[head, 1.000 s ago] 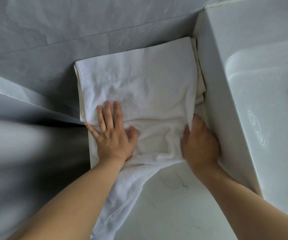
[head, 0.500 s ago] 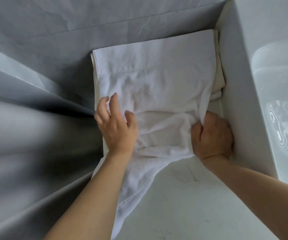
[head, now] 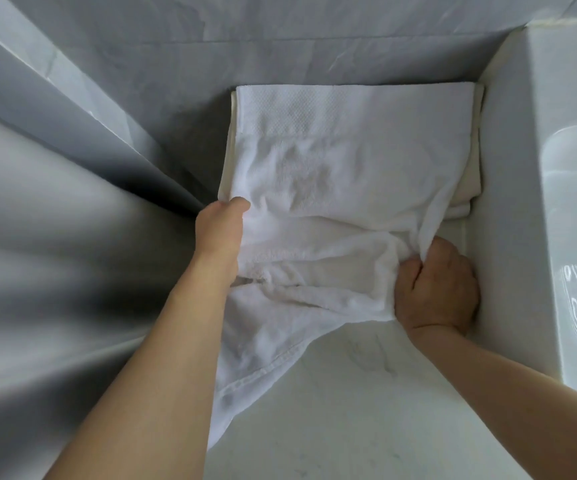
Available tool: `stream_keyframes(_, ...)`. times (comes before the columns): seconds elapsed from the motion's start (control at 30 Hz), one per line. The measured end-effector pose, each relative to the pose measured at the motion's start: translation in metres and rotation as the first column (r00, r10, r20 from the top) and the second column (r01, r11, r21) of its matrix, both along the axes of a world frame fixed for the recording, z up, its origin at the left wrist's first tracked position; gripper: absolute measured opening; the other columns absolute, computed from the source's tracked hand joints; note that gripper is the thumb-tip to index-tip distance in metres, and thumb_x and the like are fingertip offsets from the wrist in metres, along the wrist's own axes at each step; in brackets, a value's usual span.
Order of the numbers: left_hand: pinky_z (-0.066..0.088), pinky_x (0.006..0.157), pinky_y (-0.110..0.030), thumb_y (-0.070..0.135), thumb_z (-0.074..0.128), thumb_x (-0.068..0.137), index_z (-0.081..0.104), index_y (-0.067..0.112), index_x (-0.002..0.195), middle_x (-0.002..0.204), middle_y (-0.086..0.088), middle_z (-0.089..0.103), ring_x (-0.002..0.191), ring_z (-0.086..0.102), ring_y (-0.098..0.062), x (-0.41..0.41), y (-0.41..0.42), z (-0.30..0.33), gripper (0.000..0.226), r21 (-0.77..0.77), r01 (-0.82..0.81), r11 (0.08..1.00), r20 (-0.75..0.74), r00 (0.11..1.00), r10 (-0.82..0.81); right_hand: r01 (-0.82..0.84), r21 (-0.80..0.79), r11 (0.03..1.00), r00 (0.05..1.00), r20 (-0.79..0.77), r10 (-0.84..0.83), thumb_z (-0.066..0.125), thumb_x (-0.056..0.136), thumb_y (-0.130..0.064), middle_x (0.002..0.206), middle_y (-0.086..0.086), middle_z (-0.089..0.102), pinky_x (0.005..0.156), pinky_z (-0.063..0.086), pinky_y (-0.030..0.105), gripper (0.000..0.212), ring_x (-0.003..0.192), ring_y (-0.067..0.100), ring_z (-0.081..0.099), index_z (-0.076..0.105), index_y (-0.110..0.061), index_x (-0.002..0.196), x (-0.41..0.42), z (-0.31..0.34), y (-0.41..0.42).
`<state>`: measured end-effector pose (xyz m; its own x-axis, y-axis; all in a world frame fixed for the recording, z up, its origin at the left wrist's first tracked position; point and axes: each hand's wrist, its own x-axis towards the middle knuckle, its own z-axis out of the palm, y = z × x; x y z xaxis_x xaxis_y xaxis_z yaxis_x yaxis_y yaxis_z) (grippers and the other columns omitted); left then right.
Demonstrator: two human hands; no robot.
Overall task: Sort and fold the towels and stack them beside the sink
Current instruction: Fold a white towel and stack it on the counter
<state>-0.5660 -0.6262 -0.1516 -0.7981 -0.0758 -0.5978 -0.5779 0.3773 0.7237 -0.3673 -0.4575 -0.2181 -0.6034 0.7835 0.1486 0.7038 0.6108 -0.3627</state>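
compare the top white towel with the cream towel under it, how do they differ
The top white towel is rumpled, its near end trailing loose over the counter; the cream towel lies flat and folded. The white one is almost fully exposed; the cream one shows only as edges at left and right. Both hands grip the white towel, left hand and right hand; neither visibly holds the cream one. Both sit beside the sink.

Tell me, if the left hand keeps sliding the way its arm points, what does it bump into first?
Probably just more white towel. The left hand points up along the towel's left edge toward the grey wall behind the stack, though depth is hard to judge.
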Motion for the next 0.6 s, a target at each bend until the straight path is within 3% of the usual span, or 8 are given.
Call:
stream_keyframes(0.07,0.053,0.086,-0.043,0.028,0.063,0.081,0.066,0.010,0.097,0.100,-0.009,0.069,0.092,0.066,-0.028,-0.001,-0.003,0.002,0.024,0.082,-0.041,0.996,0.029,0.999,0.039,-0.005,0.008,1.000,1.000,-0.003,0.005,0.041,0.080,-0.023,0.077,0.024,0.056,0.056,0.038,0.039,0.030,0.067,0.039,0.053,0.055,0.001,0.092,0.000,0.000,-0.001)
stream_keyframes(0.2,0.048,0.067,-0.029,0.024,0.056,0.089,0.064,0.014,0.079,0.077,-0.001,0.064,0.073,0.061,-0.020,-0.005,-0.003,0.002,0.016,0.172,-0.130,0.976,0.058,0.991,0.122,-0.004,0.030,1.000,1.000,-0.010,0.004,0.043,0.080,-0.022,0.078,0.023,0.056,0.057,0.041,0.041,0.027,0.067,0.040,0.054,0.055,0.000,0.090,0.000,-0.002,0.001)
stream_keyframes(0.27,0.047,0.067,-0.030,0.018,0.053,0.092,0.062,0.009,0.091,0.083,-0.004,0.061,0.077,0.058,-0.021,-0.007,-0.001,-0.004,0.013,0.086,-0.172,0.981,-0.037,0.984,0.176,-0.004,0.034,0.999,1.000,-0.017,0.005,0.043,0.080,-0.021,0.078,0.023,0.057,0.058,0.042,0.042,0.027,0.067,0.040,0.054,0.056,0.001,0.091,0.000,-0.003,0.001)
stream_keyframes(0.37,0.041,0.068,-0.028,0.010,0.046,0.096,0.054,0.009,0.094,0.088,-0.004,0.055,0.077,0.050,-0.019,-0.003,0.001,-0.016,0.008,-0.178,-0.153,0.972,-0.349,0.934,0.083,-0.003,0.044,0.999,1.000,-0.023,0.004,0.042,0.080,-0.022,0.078,0.024,0.057,0.058,0.041,0.041,0.029,0.067,0.040,0.054,0.057,0.001,0.091,0.000,-0.003,0.001)
stream_keyframes(0.43,0.037,0.079,-0.034,0.009,0.049,0.093,0.055,0.010,0.100,0.108,-0.011,0.056,0.094,0.052,-0.030,0.008,0.002,-0.019,0.009,-0.534,-0.138,0.834,-0.543,0.812,-0.213,0.000,0.044,0.999,0.999,-0.034,0.002,0.042,0.081,-0.022,0.078,0.024,0.058,0.058,0.041,0.041,0.030,0.067,0.040,0.054,0.057,0.001,0.091,0.000,-0.004,0.001)
stream_keyframes(0.47,0.037,0.082,-0.038,0.009,0.053,0.089,0.056,0.010,0.102,0.113,-0.015,0.055,0.099,0.051,-0.035,0.016,0.004,-0.021,0.014,-0.640,-0.120,0.759,-0.597,0.699,-0.394,-0.002,0.040,0.999,0.999,-0.037,0.003,0.042,0.082,-0.022,0.078,0.023,0.058,0.059,0.041,0.041,0.029,0.067,0.040,0.054,0.057,0.001,0.092,0.000,-0.004,0.002)
stream_keyframes(0.53,0.038,0.081,-0.040,0.009,0.060,0.084,0.059,0.010,0.105,0.110,-0.015,0.057,0.096,0.053,-0.037,0.039,0.014,-0.026,0.021,-0.701,0.082,0.708,-0.621,0.416,-0.664,-0.009,0.032,0.999,0.999,-0.041,0.011,0.042,0.085,-0.023,0.078,0.023,0.058,0.060,0.041,0.041,0.029,0.067,0.039,0.054,0.056,0.000,0.092,0.001,-0.004,0.002)
stream_keyframes(0.6,0.042,0.090,-0.039,0.016,0.060,0.087,0.060,0.011,0.114,0.121,-0.012,0.056,0.108,0.054,-0.033,0.063,0.020,-0.041,0.028,-0.711,0.398,0.580,-0.531,0.237,-0.814,-0.015,0.029,0.999,0.999,-0.052,0.017,0.039,0.088,-0.025,0.078,0.021,0.058,0.061,0.041,0.040,0.030,0.067,0.038,0.053,0.057,-0.001,0.091,0.002,-0.004,0.002)
